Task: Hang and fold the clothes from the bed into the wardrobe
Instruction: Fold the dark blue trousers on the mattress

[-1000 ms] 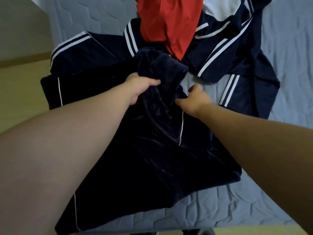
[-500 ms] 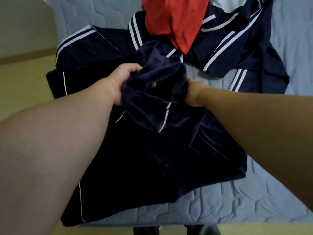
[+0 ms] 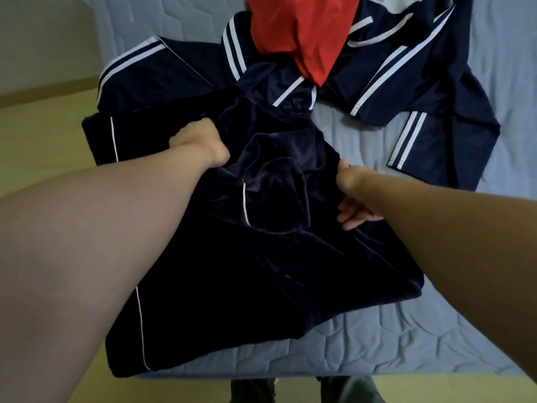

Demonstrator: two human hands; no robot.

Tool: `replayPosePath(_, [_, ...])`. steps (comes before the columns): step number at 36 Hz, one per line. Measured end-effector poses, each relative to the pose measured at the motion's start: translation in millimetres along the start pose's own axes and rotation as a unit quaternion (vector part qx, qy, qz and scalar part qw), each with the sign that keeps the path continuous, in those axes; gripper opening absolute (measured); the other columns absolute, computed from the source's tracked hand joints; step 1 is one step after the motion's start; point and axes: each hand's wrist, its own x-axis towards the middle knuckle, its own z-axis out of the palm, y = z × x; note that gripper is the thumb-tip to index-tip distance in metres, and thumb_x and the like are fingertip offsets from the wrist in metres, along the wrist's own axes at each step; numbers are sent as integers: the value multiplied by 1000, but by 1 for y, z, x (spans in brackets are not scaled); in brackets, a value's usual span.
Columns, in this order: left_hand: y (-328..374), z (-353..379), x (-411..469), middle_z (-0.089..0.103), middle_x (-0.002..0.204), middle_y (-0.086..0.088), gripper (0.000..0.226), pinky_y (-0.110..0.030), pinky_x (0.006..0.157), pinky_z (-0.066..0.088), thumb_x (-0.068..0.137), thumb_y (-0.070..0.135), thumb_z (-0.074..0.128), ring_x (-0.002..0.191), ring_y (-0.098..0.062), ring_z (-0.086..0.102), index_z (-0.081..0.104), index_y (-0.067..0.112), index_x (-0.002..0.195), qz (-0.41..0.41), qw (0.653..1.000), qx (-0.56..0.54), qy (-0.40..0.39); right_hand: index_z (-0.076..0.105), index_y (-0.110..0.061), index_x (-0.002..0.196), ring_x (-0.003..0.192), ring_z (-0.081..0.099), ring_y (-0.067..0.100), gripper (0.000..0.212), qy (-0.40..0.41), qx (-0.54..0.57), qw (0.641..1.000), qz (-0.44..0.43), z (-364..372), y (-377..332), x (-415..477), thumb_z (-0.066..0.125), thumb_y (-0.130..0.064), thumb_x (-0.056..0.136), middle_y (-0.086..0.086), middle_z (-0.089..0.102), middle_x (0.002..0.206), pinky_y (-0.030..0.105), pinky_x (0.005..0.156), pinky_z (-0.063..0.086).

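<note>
Navy velvet garment (image 3: pixel 261 271), white piping along the seams: spread over the near part of the bed (image 3: pixel 436 330). Upper portion bunched into a heap between the two hands, lower portion lying flatter and reaching the near edge.

Surface: blue-grey quilted cover with a stitched pattern, wrinkled at right. Room: yellowish floor (image 3: pixel 43 135) to the left, pale wall (image 3: pixel 37 39) beyond it with a skirting strip at the base.

Farther up the bed: red garment (image 3: pixel 302 33) lying over navy striped sportswear (image 3: pixel 421 91), which touches the velvet garment's upper end. Dark shapes at the bottom edge, below the bed, too dim to identify.

Left hand (image 3: pixel 197 144): at the heap's left side, fingers curled into the velvet, grasping a fold. Right hand (image 3: pixel 354 196): at the heap's right side, thumb on top, fingers curled under the cloth edge, grasping it. Both forearms bare.
</note>
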Motion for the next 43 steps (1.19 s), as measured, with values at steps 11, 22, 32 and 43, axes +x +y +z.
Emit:
replayPosePath(11, [31, 7, 15, 69, 115, 4, 48, -39, 95, 55, 84, 53, 69, 103, -20, 67, 65, 22, 121, 15, 939, -343, 10, 66, -20, 105, 68, 70, 22, 16, -40, 452, 887, -78, -15, -23, 4, 56, -26, 96, 2, 74, 88, 28, 50, 53])
replayPosePath(22, [28, 27, 18, 56, 137, 0, 72, -41, 106, 42, 87, 67, 57, 124, -24, 54, 47, 23, 142, 90, 975, -198, 47, 54, -31, 134, 99, 61, 17, 54, -29, 505, 853, -131, -22, -25, 24, 70, -43, 84, -4, 61, 120, 38, 83, 44])
replayPosePath(32, [12, 66, -75, 57, 98, -4, 50, -42, 80, 34, 86, 69, 52, 90, -28, 53, 62, 21, 95, 407, 861, -14, 305, 58, -11, 126, 90, 68, 29, 76, 1, 419, 899, -131, -12, -19, 21, 58, -73, 81, 10, 67, 105, 42, 75, 57])
replayPosePath(43, [-29, 102, -113, 65, 99, 2, 29, -38, 91, 36, 88, 30, 54, 95, -23, 57, 65, 20, 113, 417, 890, 118, 138, 61, -22, 98, 86, 70, 28, 24, -73, 484, 862, -133, 12, -39, -7, 37, -21, 102, 6, 70, 96, 45, 71, 52])
